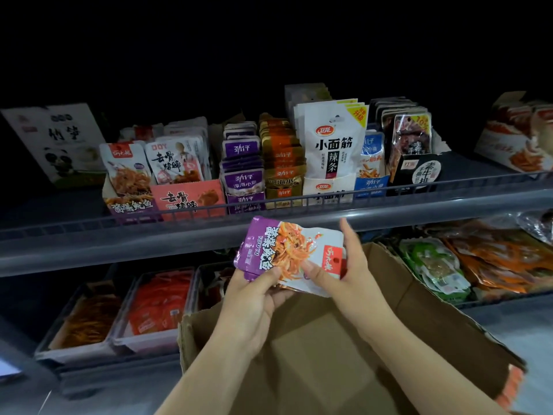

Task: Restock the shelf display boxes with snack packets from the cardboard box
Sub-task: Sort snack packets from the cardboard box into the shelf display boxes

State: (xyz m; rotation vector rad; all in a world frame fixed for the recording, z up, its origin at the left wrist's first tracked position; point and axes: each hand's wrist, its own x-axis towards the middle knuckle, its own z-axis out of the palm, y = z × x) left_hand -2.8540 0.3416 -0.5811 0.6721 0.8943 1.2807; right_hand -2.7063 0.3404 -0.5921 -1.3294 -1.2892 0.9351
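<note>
Packets of purple-and-white snack, a thin stack of them, sit between both hands just below the front rail of the upper shelf and above the open cardboard box. The left hand pinches the purple end, thumb on the face and fingers curled beneath; the right hand presses its thumb on the white end near the red label, fingers spread behind. They look light, soft and glossy, so likely to slide on one another; holding both short ends should keep them squared. The matching display box stands at the left end of the upper shelf's row.
</note>
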